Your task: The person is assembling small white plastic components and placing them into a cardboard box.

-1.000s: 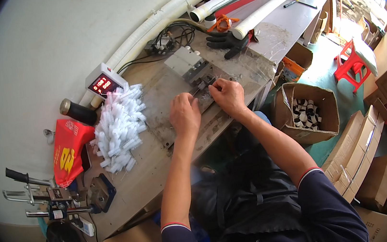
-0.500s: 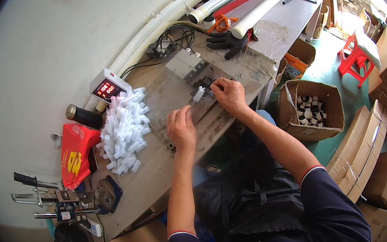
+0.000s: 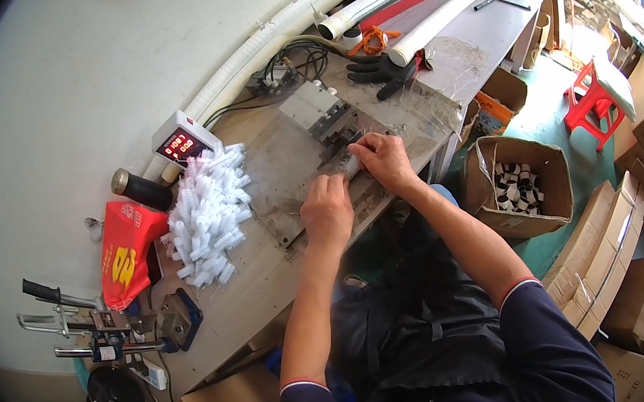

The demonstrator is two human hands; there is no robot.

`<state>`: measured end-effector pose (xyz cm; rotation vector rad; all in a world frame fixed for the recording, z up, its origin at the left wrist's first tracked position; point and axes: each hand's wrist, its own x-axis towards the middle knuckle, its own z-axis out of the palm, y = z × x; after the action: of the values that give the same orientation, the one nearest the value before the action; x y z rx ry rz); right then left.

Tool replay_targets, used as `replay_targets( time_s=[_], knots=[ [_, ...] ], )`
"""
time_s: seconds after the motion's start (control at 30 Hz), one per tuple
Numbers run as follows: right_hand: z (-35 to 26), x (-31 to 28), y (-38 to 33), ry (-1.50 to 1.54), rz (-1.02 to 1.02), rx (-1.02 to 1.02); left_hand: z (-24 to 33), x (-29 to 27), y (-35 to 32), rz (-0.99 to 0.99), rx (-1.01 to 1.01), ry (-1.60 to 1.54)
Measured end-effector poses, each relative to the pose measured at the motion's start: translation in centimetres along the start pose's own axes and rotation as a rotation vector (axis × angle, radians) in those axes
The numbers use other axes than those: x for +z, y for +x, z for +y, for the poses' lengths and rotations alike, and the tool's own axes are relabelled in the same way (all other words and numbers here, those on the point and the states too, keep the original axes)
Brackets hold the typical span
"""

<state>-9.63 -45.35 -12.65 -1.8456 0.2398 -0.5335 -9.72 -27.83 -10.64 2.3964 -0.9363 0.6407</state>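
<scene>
Head view: right hand (image 3: 386, 159) closed around a small white ribbed piece (image 3: 348, 167), pinched at the fingertips just in front of the grey metal fixture (image 3: 316, 109). Left hand (image 3: 327, 210) rests palm-down, fingers curled, on the metal base plate (image 3: 287, 175), just beside the right hand; whether it grips anything cannot be told, as the palm hides it. White piece lies between both hands, closer to the right. Pile of white ribbed pieces (image 3: 207, 215) sits on the tabletop (image 3: 246, 307), left of the plate, well apart from the hands.
</scene>
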Motion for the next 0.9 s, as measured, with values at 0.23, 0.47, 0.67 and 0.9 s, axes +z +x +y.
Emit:
replay_targets(
  time_s=[0.23, 0.47, 0.67, 0.9],
  knots=[
    [0.1, -0.2, 0.0, 0.046, -0.009, 0.006, -0.6, 0.2, 0.2, -0.016, -0.158, -0.120],
    [-0.3, -0.9, -0.1, 0.055, -0.125, -0.008, -0.4, 0.3, 0.1, -0.014, -0.133, -0.101],
    [0.1, -1.2, 0.1, 0.130, -0.136, 0.037, 0.1, 0.2, -0.5, -0.052, -0.267, -0.256],
    [-0.5, -0.5, -0.2, 0.112, -0.099, 0.073, -1.2, -0.3, -0.3, -0.004, -0.262, -0.061]
  ],
)
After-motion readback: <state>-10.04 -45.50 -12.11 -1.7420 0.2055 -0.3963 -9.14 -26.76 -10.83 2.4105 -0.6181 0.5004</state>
